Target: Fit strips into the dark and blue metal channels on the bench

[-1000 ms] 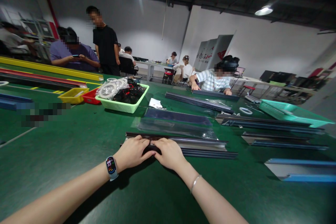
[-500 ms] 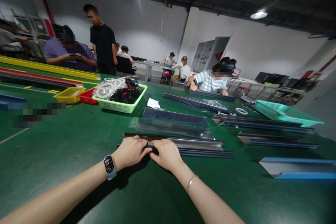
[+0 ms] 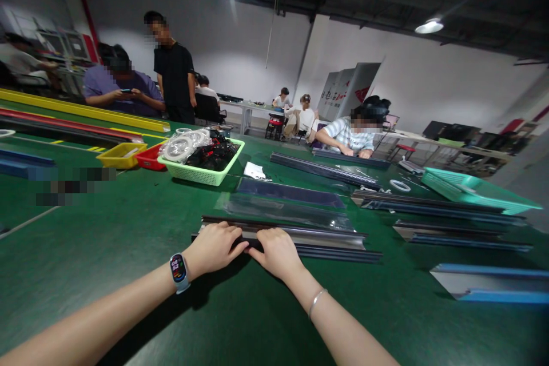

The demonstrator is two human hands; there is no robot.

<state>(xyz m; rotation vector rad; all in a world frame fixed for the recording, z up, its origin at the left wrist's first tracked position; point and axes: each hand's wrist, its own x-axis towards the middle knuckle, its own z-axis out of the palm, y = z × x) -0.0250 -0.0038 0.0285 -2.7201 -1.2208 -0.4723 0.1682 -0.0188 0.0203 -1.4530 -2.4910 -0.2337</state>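
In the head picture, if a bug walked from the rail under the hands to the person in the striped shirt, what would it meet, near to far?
Rail, clear sheet, dark sheet, second rail, third rail, striped shirt.

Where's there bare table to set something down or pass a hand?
Green table lies bare between the smartwatch and bracelet, and between the left hand and light-green basket. Crowded: beyond the held profile, with plastic sheets; to its right, with more profiles.
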